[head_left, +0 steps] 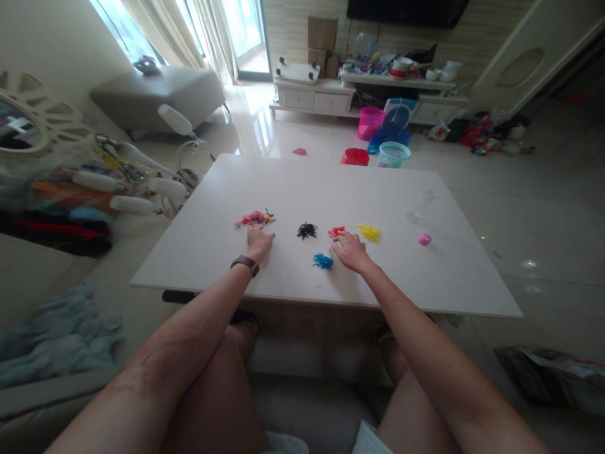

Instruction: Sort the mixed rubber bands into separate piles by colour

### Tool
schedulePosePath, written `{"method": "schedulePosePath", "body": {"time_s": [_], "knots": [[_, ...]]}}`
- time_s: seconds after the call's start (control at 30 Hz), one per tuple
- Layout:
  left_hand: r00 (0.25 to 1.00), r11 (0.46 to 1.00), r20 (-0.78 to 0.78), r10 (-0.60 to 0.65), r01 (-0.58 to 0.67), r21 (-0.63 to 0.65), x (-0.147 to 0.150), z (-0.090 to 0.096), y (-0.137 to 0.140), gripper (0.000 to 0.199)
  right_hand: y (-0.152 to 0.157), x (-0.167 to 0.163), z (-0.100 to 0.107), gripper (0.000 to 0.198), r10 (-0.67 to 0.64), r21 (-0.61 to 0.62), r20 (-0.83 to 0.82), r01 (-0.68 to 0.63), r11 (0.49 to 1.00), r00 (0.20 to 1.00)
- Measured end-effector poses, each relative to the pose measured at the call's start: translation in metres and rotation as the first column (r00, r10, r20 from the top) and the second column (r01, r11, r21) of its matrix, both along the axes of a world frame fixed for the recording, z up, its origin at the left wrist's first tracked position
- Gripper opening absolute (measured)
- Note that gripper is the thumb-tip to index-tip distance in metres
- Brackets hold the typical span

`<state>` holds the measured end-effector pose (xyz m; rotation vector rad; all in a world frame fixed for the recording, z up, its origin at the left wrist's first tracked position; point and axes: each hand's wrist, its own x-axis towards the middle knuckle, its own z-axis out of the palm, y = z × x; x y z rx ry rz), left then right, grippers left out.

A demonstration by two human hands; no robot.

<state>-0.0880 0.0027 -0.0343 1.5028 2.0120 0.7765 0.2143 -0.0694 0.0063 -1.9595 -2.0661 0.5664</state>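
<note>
A mixed multicoloured pile of small thin band-like pieces (255, 218) lies at the left of the white table (302, 189). My left hand (259, 242), with a dark watch on its wrist, touches the pile's near edge; its thumb stands apart and its other fingertips are partly hidden. My right hand (350, 251) is over a small red pile (336, 232), fingers apart and bent, with nothing visible in them. Between the hands lie a black pile (307, 231) and, closer to me, a blue pile (323, 261). A yellow pile (369, 232) is just right of my right hand.
On the table's right side are a pink round object (424, 239) and a clear, see-through item (420, 207). Beyond the far edge stand a red bin (355, 156) and a light blue basket (394, 154). White lamp arms (137, 157) rise at the left.
</note>
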Motion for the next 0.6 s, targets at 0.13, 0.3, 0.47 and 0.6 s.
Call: {"method": "schedulePosePath", "body": {"time_s": [0.13, 0.3, 0.47, 0.6], "knots": [[0.981, 0.994, 0.190, 0.047, -0.064, 0.086, 0.001, 0.000, -0.001, 0.032, -0.001, -0.002, -0.001, 0.037, 0.018, 0.000, 0.003, -0.018, 1.000, 1.000], [0.955, 0.993, 0.296, -0.026, -0.009, 0.116, 0.011, 0.007, -0.008, 0.018, -0.002, -0.004, -0.003, 0.036, 0.043, -0.014, 0.015, -0.043, 0.999, 0.999], [0.824, 0.970, 0.513, -0.242, 0.197, 0.142, 0.022, 0.009, -0.012, 0.025, -0.005, -0.009, -0.001, 0.034, 0.108, 0.016, -0.021, -0.108, 0.994, 0.994], [0.721, 0.937, 0.606, -0.336, 0.322, 0.136, 0.032, 0.010, -0.015, 0.041, -0.008, -0.017, 0.003, 0.033, 0.191, 0.075, -0.090, -0.184, 0.980, 0.978]]}}
